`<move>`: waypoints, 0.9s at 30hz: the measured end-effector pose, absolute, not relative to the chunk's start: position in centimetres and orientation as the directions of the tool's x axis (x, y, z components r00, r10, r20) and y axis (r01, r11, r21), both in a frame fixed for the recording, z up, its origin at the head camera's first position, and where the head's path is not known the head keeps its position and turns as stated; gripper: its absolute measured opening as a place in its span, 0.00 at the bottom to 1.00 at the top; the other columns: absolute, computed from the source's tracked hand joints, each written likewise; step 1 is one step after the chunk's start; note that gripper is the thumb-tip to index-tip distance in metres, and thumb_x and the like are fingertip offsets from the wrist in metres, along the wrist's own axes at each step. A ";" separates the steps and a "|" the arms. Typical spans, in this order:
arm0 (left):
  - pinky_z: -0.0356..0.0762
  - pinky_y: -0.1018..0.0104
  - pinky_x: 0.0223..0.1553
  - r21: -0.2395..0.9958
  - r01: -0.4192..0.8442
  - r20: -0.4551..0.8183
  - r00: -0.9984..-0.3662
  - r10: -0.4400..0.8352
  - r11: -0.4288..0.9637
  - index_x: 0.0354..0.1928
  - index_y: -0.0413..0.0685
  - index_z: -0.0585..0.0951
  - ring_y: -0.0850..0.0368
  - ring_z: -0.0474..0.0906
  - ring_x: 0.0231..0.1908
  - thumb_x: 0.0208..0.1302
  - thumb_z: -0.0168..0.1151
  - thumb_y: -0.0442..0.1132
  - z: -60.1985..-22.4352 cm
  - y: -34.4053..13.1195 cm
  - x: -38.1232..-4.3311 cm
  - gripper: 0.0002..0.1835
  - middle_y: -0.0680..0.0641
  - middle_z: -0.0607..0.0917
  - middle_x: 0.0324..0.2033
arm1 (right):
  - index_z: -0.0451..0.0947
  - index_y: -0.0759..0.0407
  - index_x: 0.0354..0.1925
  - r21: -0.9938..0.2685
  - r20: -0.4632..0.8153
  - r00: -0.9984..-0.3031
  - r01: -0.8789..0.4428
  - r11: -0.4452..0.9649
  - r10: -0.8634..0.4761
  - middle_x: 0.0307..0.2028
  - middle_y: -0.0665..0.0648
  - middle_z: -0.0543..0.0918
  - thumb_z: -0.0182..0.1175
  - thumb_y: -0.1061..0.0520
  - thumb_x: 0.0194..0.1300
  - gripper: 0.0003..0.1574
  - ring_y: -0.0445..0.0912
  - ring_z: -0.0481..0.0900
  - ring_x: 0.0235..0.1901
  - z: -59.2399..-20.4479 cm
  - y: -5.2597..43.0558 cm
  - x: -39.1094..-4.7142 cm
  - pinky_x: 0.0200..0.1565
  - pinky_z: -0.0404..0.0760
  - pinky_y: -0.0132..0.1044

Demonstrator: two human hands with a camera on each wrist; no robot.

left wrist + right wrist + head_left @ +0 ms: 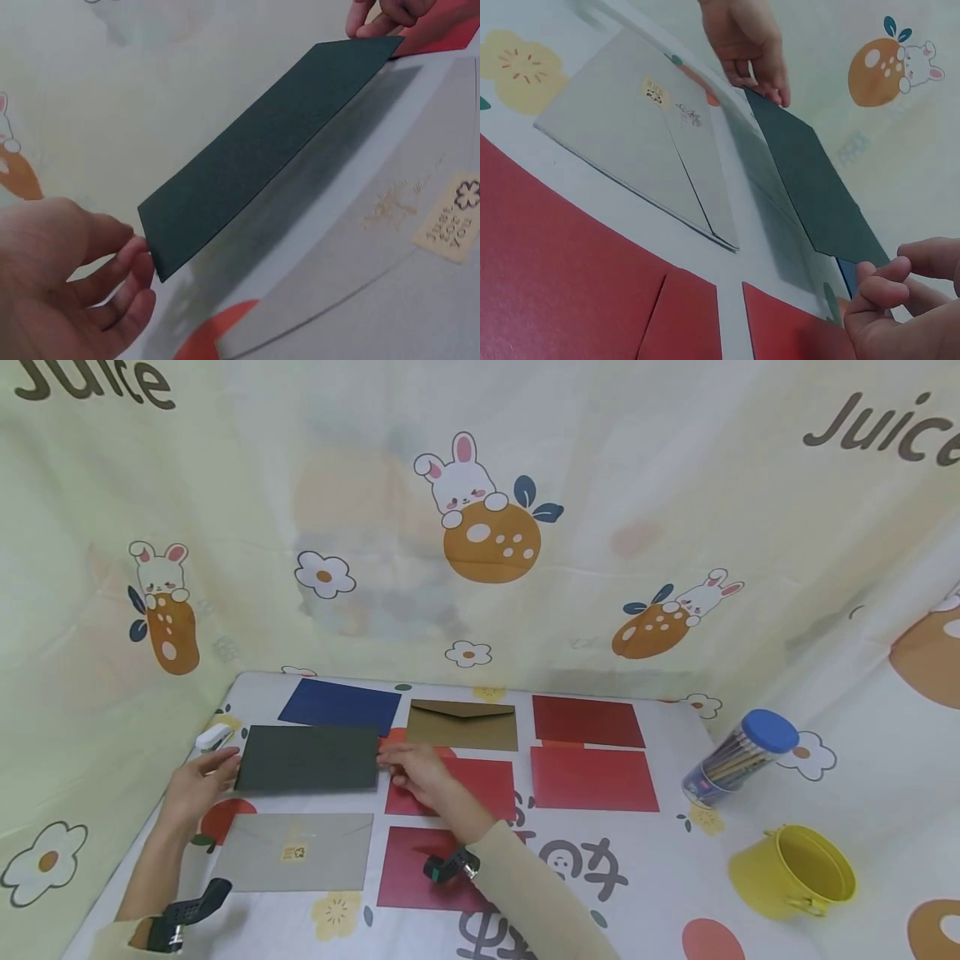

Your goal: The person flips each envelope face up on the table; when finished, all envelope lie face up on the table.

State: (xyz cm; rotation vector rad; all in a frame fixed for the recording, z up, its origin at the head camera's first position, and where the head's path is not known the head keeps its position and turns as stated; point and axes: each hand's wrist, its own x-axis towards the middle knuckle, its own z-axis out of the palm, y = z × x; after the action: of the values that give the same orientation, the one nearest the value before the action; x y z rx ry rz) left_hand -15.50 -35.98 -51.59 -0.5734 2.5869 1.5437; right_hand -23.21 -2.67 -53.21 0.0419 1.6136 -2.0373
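Both hands hold a dark green envelope (307, 760) by its short ends, raised a little off the table with a shadow under it. My left hand (197, 789) has its fingertips at the left end. At the opposite end, my right hand (416, 770) pinches the edge between thumb and fingers. No flap shows on the envelope's upper face. Nearer to me lies a light grey envelope (330, 856) with a small "just for you" label (452, 217). Behind the green one, a blue envelope (341, 703) is partly covered from view.
A gold envelope (461, 735) and several red ones, such as this red envelope (592, 779), lie in rows to the right. A clear jar with a blue lid (738, 758) and a yellow bucket (757, 877) stand at the far right. A small white object (213, 737) sits by the left edge.
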 end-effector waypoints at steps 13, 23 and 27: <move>0.80 0.68 0.49 0.841 -0.323 -0.232 -0.940 -0.249 0.435 0.75 0.41 0.65 0.36 0.72 0.63 0.80 0.41 0.54 -50.7 -35.3 -15.8 0.31 0.31 0.68 0.69 | 0.83 0.67 0.54 -0.941 -0.285 -0.905 0.327 -0.084 -0.316 0.29 0.56 0.76 0.60 0.63 0.68 0.17 0.42 0.67 0.23 -52.4 -2.4 -23.3 0.25 0.70 0.27; 0.75 0.49 0.62 0.850 -0.272 -0.187 -0.956 -0.224 0.451 0.75 0.38 0.62 0.35 0.71 0.64 0.78 0.35 0.63 -50.9 -35.1 -15.6 0.40 0.31 0.70 0.68 | 0.84 0.66 0.53 -0.945 -0.270 -0.920 0.310 -0.108 -0.283 0.27 0.55 0.76 0.61 0.62 0.68 0.17 0.42 0.68 0.24 -52.3 -2.5 -23.3 0.27 0.68 0.29; 0.68 0.41 0.66 0.876 -0.229 -0.162 -0.969 -0.188 0.425 0.74 0.38 0.63 0.34 0.70 0.65 0.75 0.27 0.67 -50.7 -35.5 -15.4 0.44 0.31 0.70 0.68 | 0.83 0.68 0.52 -0.936 -0.253 -0.928 0.306 -0.173 -0.272 0.33 0.57 0.82 0.59 0.62 0.70 0.16 0.41 0.71 0.27 -52.0 -2.4 -23.2 0.26 0.68 0.28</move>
State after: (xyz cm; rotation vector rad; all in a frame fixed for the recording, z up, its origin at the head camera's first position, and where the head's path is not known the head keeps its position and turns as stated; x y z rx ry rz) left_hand -15.44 -35.54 -50.66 -0.3833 2.6186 1.6184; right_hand -23.25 -2.42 -52.02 0.0388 1.7288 -2.1535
